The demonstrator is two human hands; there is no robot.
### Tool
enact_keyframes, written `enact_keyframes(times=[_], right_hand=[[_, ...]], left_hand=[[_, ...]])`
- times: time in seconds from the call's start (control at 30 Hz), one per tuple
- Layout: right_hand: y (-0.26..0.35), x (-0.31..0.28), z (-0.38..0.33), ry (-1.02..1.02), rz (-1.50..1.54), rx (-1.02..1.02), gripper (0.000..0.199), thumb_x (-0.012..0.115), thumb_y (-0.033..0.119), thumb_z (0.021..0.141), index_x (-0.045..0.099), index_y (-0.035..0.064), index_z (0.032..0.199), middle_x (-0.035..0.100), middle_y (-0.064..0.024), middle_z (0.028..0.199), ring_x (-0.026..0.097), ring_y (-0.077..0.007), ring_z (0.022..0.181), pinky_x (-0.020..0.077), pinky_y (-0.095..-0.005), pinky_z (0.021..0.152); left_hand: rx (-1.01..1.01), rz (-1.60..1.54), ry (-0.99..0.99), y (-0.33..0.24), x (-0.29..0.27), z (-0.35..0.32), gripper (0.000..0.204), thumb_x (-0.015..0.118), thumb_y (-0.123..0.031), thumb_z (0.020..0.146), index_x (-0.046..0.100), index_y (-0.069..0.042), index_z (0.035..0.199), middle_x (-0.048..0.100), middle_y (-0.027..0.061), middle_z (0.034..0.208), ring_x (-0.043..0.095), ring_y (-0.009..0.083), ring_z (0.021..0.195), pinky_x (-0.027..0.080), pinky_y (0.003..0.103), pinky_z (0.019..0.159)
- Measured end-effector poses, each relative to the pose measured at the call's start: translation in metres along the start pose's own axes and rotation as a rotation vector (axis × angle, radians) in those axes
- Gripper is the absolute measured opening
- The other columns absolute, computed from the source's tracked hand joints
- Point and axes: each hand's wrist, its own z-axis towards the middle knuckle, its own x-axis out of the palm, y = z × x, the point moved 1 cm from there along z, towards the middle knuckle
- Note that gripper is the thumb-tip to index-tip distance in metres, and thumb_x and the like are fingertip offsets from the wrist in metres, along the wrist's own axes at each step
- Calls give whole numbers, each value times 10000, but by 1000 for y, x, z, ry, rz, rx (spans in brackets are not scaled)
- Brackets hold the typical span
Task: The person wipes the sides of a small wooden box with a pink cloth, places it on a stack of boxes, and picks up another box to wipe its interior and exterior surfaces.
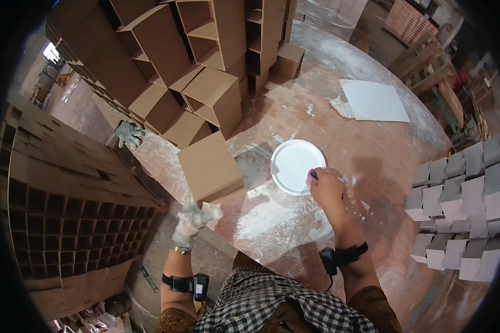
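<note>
Here, my gloved left hand (194, 223) open, my right hand (328, 190) grips a pink-and-black object (313, 176); pressing could tip the round white dish (273, 166).

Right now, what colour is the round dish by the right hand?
The round dish is white, showing best in the head view.

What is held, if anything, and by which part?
The right hand holds a pink-black object; the gripped part is unclear. The gloved left hand appears empty.

No legible text — none anywhere.
</note>
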Motion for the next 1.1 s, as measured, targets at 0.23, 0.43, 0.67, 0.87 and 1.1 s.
enact_keyframes(times=[0.23, 0.43, 0.67, 0.87, 1.1], right_hand=[[-5, 27, 19, 87, 21, 60, 190, 584, 179, 770, 624, 18, 861, 614, -210, 831, 608, -352, 804, 471, -433, 692], [-61, 21, 3, -73, 587, 327, 223, 621, 152, 769, 612, -14, 916, 610, -218, 870, 596, -341, 823, 454, -364, 745], [-37, 9, 0, 1, 303, 143, 244, 645, 144, 736, 612, -9, 923, 617, -212, 884, 588, -372, 826, 461, -388, 717], [-25, 2, -28, 31, -13, -150, 230, 654, 107, 683, 632, 18, 894, 627, -187, 802, 602, -347, 761, 473, -393, 687], [-59, 9, -79, -3, 778, 303, 202, 636, 82, 756, 632, -2, 940, 656, -128, 824, 632, -210, 763, 487, -320, 681]], left_hand=[[-313, -611, -326, -86, -17, 55, 317, 636, -91, 817, 581, -57, 1128, 646, 34, 1032, 632, 157, 771, 531, 278, 662], [-618, -1919, -276, -126, -30, 25, 523, 791, -103, 647, 553, -41, 1109, 603, 66, 997, 587, 217, 964, 499, 356, 869], [-663, -2209, -178, -166, 25, 24, 368, 626, -62, 814, 510, -29, 1162, 579, 93, 1095, 576, 235, 1021, 509, 362, 838], [-756, -2446, -180, -166, 56, 28, 439, 632, -57, 804, 457, 14, 1200, 544, 126, 1148, 542, 272, 1075, 472, 460, 920], [-808, -2514, -133, -157, 112, 11, 405, 627, -72, 809, 479, -11, 1181, 556, 118, 1144, 540, 280, 1082, 455, 495, 930]])
